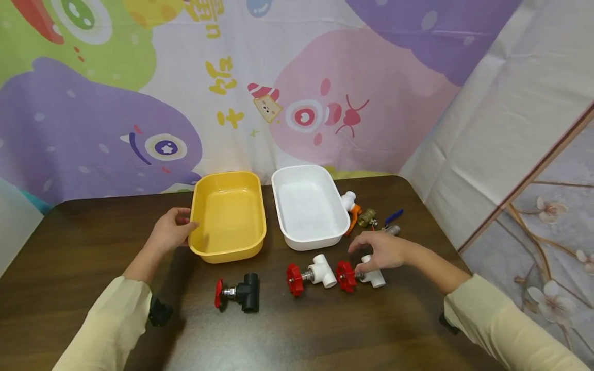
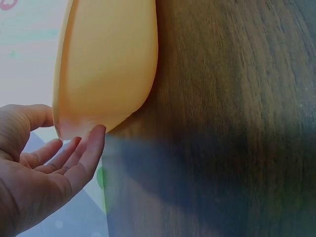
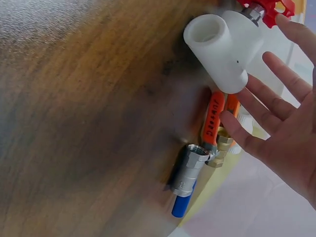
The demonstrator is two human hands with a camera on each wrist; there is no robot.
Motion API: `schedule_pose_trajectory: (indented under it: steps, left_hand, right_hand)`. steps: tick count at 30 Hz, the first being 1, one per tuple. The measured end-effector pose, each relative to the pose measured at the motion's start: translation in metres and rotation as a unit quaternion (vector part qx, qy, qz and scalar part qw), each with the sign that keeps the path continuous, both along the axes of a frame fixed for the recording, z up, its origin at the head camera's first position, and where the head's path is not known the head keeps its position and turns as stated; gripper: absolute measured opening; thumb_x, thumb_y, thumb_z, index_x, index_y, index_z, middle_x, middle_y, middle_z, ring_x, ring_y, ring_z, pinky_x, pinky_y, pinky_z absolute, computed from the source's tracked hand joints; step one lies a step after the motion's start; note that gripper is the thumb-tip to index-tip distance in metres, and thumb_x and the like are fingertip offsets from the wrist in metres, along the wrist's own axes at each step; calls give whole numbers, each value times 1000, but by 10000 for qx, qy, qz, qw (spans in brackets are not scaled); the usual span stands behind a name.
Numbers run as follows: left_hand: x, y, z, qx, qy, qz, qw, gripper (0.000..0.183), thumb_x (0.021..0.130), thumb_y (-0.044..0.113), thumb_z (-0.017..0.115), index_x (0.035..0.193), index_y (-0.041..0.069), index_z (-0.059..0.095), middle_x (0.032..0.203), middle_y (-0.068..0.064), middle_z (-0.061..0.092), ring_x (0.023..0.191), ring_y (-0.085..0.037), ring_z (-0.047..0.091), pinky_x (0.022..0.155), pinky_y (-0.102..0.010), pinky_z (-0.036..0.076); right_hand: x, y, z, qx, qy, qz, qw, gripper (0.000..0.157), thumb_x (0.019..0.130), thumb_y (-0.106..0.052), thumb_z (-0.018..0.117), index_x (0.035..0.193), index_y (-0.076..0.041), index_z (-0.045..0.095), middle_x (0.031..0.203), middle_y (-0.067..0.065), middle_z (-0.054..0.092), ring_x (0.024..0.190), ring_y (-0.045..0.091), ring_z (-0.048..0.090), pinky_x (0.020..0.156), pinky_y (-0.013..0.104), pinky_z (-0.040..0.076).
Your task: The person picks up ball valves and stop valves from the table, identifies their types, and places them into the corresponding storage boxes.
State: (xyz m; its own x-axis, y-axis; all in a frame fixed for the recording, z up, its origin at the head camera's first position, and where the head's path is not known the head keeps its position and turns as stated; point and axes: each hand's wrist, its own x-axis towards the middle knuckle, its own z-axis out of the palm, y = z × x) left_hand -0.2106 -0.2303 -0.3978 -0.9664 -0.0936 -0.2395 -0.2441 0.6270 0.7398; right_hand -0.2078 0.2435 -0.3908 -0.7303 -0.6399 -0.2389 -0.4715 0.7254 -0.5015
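Observation:
My left hand (image 1: 172, 230) holds the left rim of the yellow tray (image 1: 194, 193), thumb over the edge and fingers along the outer wall. In the left wrist view, the thumb tip is hidden behind the rim of the tray (image 2: 108, 54). Over the rightmost white valve with a red handwheel (image 1: 373, 277), my right hand (image 1: 382, 251) has its fingers spread. The right wrist view shows the fingertips right at this valve's white body (image 3: 217, 54). Left of it lies a similar white valve (image 1: 320, 271), then a black valve (image 1: 248, 292) with a red handwheel.
A white tray (image 1: 334, 237) stands right of the yellow one. Beyond my right hand lie a white valve with an orange handle (image 1: 355, 214), a brass valve (image 1: 367, 217) and a steel valve with a blue handle (image 1: 393, 216). A printed cloth (image 1: 246, 149) hangs behind the table.

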Motion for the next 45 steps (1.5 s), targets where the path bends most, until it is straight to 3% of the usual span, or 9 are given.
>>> schedule_pose_trajectory:
  steps: [10,20,27,45]
  left_hand:
    - [0,1,-1,60,-13,-1,10000,57,95,22,51,141,-4,27,131,-30,40,108,-39,55,76,-37,58]
    - [0,0,-1,144,-18,-31,9999,58,95,22,51,141,-4,27,131,-30,40,109,-39,55,76,-38,58]
    - [0,1,-1,158,-35,-17,9999,58,96,21,51,141,-4,26,131,-30,39,110,-39,54,77,-39,58]
    - [0,2,-1,168,20,-38,9999,58,96,20,50,142,-5,25,132,-32,39,108,-40,55,75,-38,58]
  right_hand:
    - [6,1,-11,78,66,189,9998,48,68,-42,80,106,-17,66,104,1,62,96,16,56,83,29,46]
    - [11,1,-18,54,79,129,9999,45,67,-40,81,104,-19,66,101,-3,59,89,10,52,77,23,43]
    - [11,3,-21,-7,237,278,9993,41,68,-34,81,102,-16,66,99,-1,60,89,10,54,77,25,45]
    - [17,0,-21,557,447,487,9963,36,68,-24,80,100,-15,65,103,-1,56,94,14,54,79,30,48]
